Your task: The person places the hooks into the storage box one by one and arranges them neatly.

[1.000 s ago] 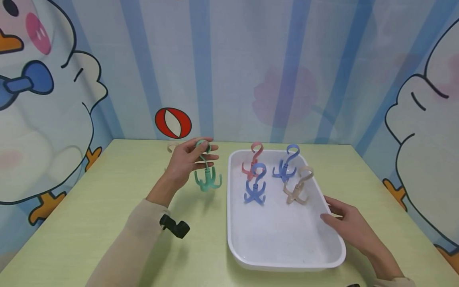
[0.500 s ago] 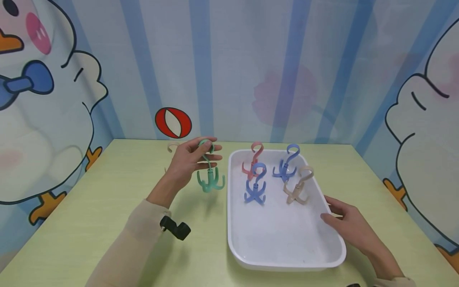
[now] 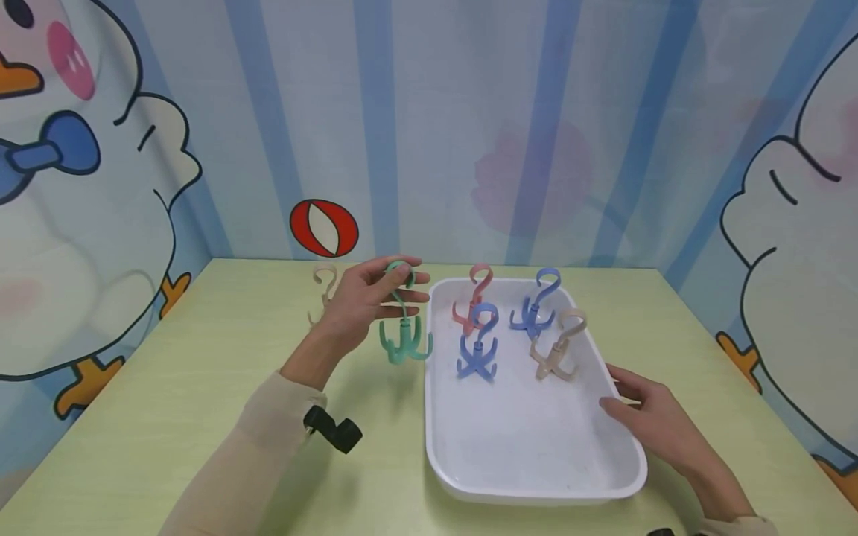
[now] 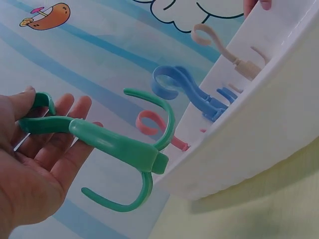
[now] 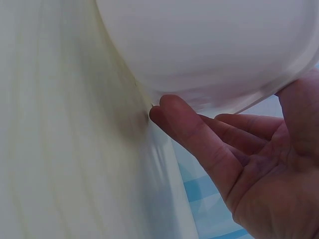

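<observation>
Thumb and fingers of my left hand (image 3: 355, 298) pinch the curved top of a green multi-prong hanging hook (image 3: 405, 344), which hangs upright just left of the white tray (image 3: 529, 454). In the left wrist view the hook's prongs (image 4: 142, 194) point toward the tray wall. My right hand (image 3: 660, 420) holds the tray's right side, thumb at the rim and fingers under it against the outer wall. Inside the tray stand a pink hook (image 3: 477, 292), two blue hooks, one nearer (image 3: 477, 362) and one farther (image 3: 532, 318), and a beige hook (image 3: 555, 357).
Another beige hook (image 3: 326, 277) stands on the table behind my left hand, which partly hides it. The pale green table (image 3: 167, 417) meets a printed cloth backdrop (image 3: 442, 134) at the back and sides. A black wrist mount (image 3: 333, 429) sits on my left sleeve.
My left hand has moved a little right with the green hook, bringing it close to the tray's left rim. More of the beige hook behind it shows. The right hand and tray stay put.
</observation>
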{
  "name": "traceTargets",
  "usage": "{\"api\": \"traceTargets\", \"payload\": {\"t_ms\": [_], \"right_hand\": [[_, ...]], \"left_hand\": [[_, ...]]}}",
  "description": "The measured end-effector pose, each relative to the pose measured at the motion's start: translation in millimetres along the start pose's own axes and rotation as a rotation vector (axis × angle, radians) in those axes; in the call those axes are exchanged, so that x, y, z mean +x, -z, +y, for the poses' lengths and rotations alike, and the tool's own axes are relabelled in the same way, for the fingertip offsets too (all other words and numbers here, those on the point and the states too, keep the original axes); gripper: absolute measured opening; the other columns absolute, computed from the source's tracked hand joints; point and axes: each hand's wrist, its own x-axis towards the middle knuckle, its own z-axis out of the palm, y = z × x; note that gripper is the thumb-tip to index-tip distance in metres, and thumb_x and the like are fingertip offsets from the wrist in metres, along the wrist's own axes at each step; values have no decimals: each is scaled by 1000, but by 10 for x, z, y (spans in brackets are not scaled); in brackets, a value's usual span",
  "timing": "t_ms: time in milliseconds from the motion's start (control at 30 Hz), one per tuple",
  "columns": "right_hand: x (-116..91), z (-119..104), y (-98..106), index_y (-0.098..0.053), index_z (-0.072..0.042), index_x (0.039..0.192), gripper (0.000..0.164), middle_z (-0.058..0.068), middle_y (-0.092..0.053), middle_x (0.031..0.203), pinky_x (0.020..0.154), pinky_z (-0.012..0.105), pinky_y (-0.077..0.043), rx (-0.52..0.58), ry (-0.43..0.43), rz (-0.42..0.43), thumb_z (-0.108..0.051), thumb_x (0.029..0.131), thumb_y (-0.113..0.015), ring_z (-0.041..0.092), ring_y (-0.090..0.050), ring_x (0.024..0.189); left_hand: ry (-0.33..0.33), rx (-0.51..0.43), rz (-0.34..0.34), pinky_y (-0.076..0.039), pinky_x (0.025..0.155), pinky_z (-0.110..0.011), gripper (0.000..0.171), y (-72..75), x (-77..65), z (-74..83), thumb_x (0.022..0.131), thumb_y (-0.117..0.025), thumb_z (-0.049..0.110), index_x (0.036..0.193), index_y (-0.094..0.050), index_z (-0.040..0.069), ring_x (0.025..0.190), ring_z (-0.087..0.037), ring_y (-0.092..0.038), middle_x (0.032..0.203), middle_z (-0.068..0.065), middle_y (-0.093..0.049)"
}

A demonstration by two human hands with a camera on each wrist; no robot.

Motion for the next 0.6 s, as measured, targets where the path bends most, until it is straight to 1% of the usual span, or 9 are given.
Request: {"api": "traceTargets", "payload": {"t_ms": [133, 233, 367, 500, 600], "right_hand": [[1, 9, 2, -34, 5, 161, 68, 37, -55, 148, 79, 38, -66, 0, 3, 0, -18, 105, -64, 42, -71, 116], [6, 12, 3, -34, 5, 161, 67, 36, -55, 147, 79, 37, -66, -4, 7, 2, -18, 105, -63, 41, -72, 116], [9, 11, 2, -35, 5, 161, 67, 37, -54, 148, 80, 38, -66, -13, 9, 6, -18, 105, -63, 41, -72, 115], [1, 3, -1, -35, 5, 161, 66, 37, -54, 149, 81, 40, -66, -19, 5, 6, -18, 105, -63, 42, -71, 116], [-6, -6, -2, -35, 5, 161, 66, 37, -54, 149, 81, 40, -66, -16, 3, 4, -18, 105, -63, 42, -71, 117]], "left_hand": [[-8, 17, -23, -65, 90, -40, 35, -62, -11, 31, 111, -56, 22, 140, -64, 4, 96, -16, -80, 122, -10, -77], [-13, 24, -40, -65, 91, -42, 34, -113, -12, 49, 111, -56, 22, 139, -65, 4, 97, -18, -80, 122, -11, -77], [-19, 22, -70, -65, 91, -43, 33, -179, -10, 57, 111, -56, 20, 138, -65, 2, 99, -20, -80, 119, -9, -78], [-25, 28, -91, -65, 92, -44, 33, -241, -16, 67, 111, -56, 18, 138, -65, 1, 99, -20, -80, 121, -12, -77], [-20, 40, -95, -65, 92, -44, 33, -281, -26, 79, 111, -56, 19, 138, -65, 2, 99, -21, -80, 123, -16, -76]]}}
